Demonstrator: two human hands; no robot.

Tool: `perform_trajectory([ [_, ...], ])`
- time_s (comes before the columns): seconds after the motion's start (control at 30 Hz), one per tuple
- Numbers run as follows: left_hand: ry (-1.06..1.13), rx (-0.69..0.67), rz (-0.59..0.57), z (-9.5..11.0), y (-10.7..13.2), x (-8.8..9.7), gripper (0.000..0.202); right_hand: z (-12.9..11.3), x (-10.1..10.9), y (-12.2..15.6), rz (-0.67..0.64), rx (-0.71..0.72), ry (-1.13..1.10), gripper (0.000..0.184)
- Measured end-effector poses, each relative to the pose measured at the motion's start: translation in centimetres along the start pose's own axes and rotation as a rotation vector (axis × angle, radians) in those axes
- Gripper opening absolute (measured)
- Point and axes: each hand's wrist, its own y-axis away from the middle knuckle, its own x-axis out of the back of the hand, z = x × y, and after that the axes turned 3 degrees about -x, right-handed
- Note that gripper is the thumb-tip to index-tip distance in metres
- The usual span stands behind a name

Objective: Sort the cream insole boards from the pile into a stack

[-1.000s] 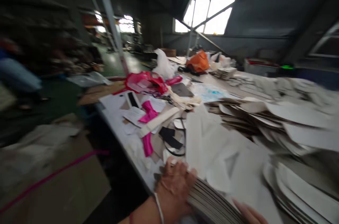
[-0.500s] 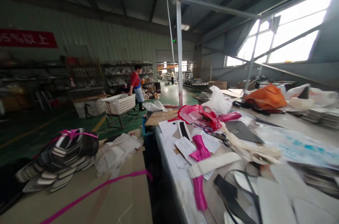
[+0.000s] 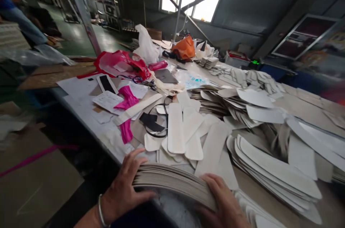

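Both of my hands hold a thick stack of thin white insole-shaped sheets (image 3: 172, 181) at the near edge of the table (image 3: 81, 107). My left hand (image 3: 122, 188), with a bangle on the wrist, grips the stack's left end, fingers on top and thumb below. My right hand (image 3: 225, 203) clasps the stack's right end, fingers curled over it. Just beyond the stack lie loose white insole pieces (image 3: 185, 131) and a fanned pile of the same pieces (image 3: 272, 170).
A bigger heap of cut sheets (image 3: 237, 102) lies further back. Pink ribbon (image 3: 126, 113), a phone (image 3: 107, 83), paper slips, black straps (image 3: 152, 124), a red bag (image 3: 121, 63), a white bag and an orange bag (image 3: 184, 47) clutter the table's left and far parts. A cardboard sheet (image 3: 35, 181) lies on the floor left.
The view swung up toward the hall and back down to the table. My hands, out of view half a second ago, are back at the near edge holding the stack.
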Motion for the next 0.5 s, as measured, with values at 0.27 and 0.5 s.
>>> perform_trajectory([
  [0.27, -0.321, -0.19, -0.11, 0.4, -1.0, 1.2, 0.075, -1.6, 0.0, -0.4, -0.063, -0.167, -0.079, 0.032],
  [0.5, -0.319, -0.121, -0.396, 5.6, -4.2, -0.5, 0.054, -1.5, 2.7, -0.9, -0.106, -0.292, -0.252, 0.042],
])
